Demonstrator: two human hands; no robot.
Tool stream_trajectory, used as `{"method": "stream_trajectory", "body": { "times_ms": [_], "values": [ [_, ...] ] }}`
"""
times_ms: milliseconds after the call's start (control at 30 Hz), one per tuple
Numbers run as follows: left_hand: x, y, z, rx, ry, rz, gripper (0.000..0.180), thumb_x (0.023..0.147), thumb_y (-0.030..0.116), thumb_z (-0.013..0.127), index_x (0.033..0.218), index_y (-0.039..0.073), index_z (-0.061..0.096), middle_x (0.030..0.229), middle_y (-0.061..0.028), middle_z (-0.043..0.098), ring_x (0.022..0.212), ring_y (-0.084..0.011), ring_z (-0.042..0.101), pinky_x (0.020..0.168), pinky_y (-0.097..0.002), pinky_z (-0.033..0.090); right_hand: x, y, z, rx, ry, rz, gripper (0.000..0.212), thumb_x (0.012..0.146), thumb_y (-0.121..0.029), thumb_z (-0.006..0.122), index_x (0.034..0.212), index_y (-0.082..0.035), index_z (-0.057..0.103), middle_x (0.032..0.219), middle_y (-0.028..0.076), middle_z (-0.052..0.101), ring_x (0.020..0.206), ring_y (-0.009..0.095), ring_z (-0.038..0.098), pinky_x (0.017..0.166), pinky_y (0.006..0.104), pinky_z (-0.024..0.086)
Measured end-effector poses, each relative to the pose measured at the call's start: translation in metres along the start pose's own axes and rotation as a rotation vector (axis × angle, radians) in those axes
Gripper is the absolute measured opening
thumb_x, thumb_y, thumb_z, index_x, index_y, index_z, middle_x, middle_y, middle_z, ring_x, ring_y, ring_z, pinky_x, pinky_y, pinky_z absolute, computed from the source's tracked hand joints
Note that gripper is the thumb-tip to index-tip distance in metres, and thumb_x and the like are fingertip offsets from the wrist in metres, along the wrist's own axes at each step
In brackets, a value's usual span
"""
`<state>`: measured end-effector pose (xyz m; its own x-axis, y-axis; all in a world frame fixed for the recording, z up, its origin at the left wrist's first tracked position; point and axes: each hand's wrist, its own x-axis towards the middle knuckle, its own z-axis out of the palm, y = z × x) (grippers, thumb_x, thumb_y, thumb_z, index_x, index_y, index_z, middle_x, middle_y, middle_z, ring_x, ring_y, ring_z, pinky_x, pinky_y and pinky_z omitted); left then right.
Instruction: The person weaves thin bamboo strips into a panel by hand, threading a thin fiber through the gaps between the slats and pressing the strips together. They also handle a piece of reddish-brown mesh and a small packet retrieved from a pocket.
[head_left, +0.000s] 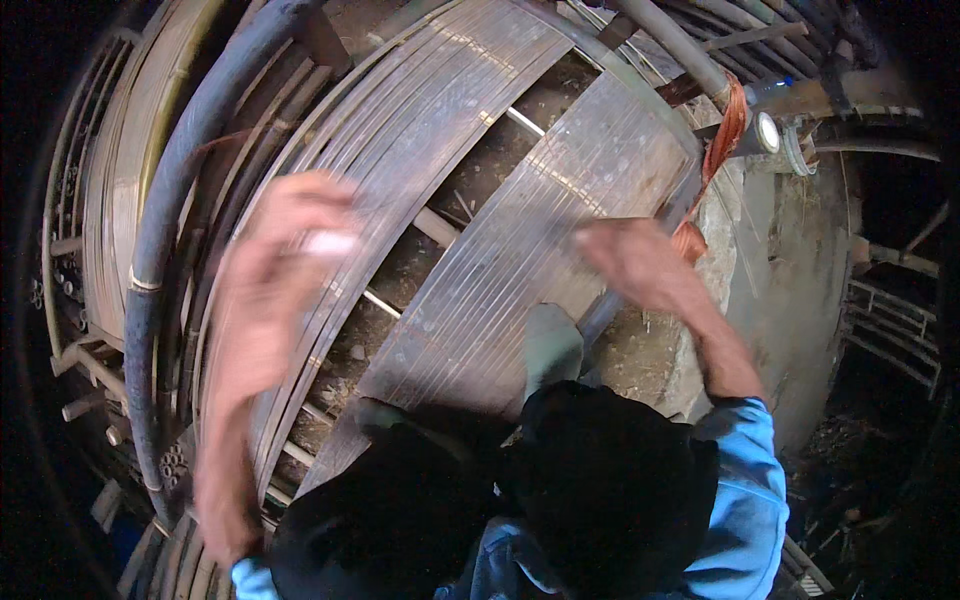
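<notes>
My left hand (285, 245), smeared by motion, hovers over the left panel of thin bamboo strips (400, 150). A small white patch shows at its fingers; the blur hides whether it is something held. Above the right strip panel (480, 270), my right hand (640, 262) has its fingers curled together, slightly blurred. What they hold, if anything, cannot be made out. My foot in a grey covering (552, 350) rests on this right panel, just below my right hand.
A gap with crossbars (437, 227) and soil parts the two panels. A thick dark pole (165, 230) curves along the left. Orange-red cloth (722, 145) is tied at a pole on the right, near a dark cylinder with a pale end (766, 132). Concrete ground (790, 290) lies beyond.
</notes>
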<state>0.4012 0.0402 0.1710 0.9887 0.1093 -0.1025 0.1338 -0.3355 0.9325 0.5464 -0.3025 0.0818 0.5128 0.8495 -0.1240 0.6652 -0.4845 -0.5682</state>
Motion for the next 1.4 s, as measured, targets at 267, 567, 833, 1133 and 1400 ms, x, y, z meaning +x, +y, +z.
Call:
{"method": "stream_trajectory", "body": {
  "times_ms": [267,567,833,1133,1400],
  "values": [
    [-0.004,-0.044,0.098,-0.522,-0.488,-0.322,0.014,0.103,0.015,0.054,0.100,0.002,0.059,0.103,-0.0064,0.056,0.090,-0.0144,0.057,0.066,-0.0301,0.055,0.048,-0.070,0.041,0.013,-0.258,-0.043,0.022,0.092,-0.022,0.060,0.099,-0.002,0.055,0.090,0.019,0.067,0.088,0.040,0.067,0.078,0.0494,0.051],
    [-0.015,-0.100,0.060,-0.333,0.117,-0.551,0.022,0.104,0.020,0.053,0.097,0.000,0.060,0.077,-0.0032,0.059,0.069,-0.0113,0.049,0.065,-0.0290,0.045,0.012,-0.037,0.080,0.139,-0.318,0.152,0.025,0.100,-0.026,0.054,0.098,-0.001,0.053,0.093,0.021,0.062,0.095,0.042,0.061,0.081,0.0497,0.047],
    [-0.071,-0.164,-0.007,0.258,0.317,-0.450,0.013,0.100,0.013,0.057,0.099,0.002,0.062,0.094,-0.0137,0.062,0.088,-0.0208,0.060,0.081,-0.0376,0.049,-0.040,0.040,0.070,0.165,-0.235,0.114,0.022,0.100,-0.021,0.055,0.113,-0.005,0.063,0.114,0.018,0.066,0.111,0.039,0.060,0.093,0.0465,0.048],
    [-0.021,-0.059,0.107,0.251,-0.072,0.187,0.053,0.088,0.005,0.064,0.139,0.001,0.049,0.148,-0.0280,0.041,0.138,-0.0400,0.043,0.112,-0.0474,0.038,-0.005,-0.049,0.076,0.112,-0.236,0.079,0.024,0.091,-0.011,0.059,0.113,-0.009,0.067,0.108,0.011,0.069,0.106,0.035,0.062,0.091,0.0455,0.049],
    [-0.039,-0.075,0.130,-0.171,-0.296,-0.359,0.026,0.094,0.024,0.070,0.093,-0.001,0.063,0.065,-0.0012,0.051,0.062,-0.0117,0.045,0.056,-0.0316,0.039,0.008,-0.047,0.074,0.423,-0.101,-0.019,0.013,0.096,-0.014,0.059,0.103,-0.006,0.067,0.090,0.012,0.066,0.083,0.031,0.066,0.072,0.0381,0.052]
  ]
}}
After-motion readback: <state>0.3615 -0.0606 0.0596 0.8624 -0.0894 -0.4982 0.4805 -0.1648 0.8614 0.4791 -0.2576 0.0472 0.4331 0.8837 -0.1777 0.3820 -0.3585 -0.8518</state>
